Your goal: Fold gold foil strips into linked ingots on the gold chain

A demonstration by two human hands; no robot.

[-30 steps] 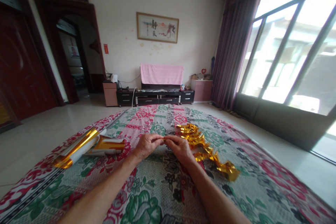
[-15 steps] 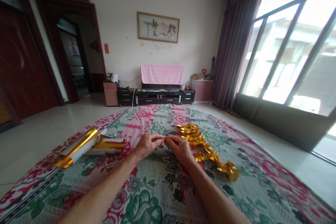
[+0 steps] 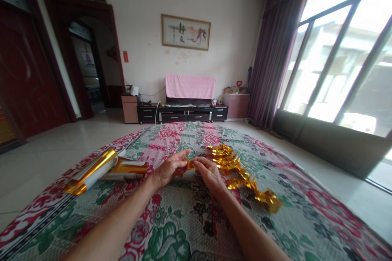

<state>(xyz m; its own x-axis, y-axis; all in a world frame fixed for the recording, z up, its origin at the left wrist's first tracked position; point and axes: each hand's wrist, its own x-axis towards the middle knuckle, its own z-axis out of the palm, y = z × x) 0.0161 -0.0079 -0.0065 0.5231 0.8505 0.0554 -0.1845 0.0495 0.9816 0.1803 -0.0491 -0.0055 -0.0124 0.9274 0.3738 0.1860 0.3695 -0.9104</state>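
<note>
A small piece of gold foil paper (image 3: 189, 164) is held up between my two hands over the middle of the cloth. The thumb and lower fingers of my left hand (image 3: 170, 169) are at its left side, with the upper fingers stretched out above it. My right hand (image 3: 210, 174) pinches the right end of the piece. Just beyond my right hand, several crumpled or folded gold foil pieces (image 3: 230, 166) lie in a curving row. To the left rest two gold foil rolls with white undersides, the nearer roll (image 3: 92, 171) slanting and the other roll (image 3: 130, 169) partly behind it.
A flower-patterned cloth (image 3: 167, 238) covers the surface in front of me. Beyond it stand a black TV cabinet (image 3: 148, 113) and a screen under a pink cloth (image 3: 190, 85). A purple curtain (image 3: 272, 53) and large windows are at the right, doors at the left.
My left hand's fingers have lifted and spread from their pinch, and more of the gold foil shows between my hands. My right hand keeps its pinch in nearly the same place.
</note>
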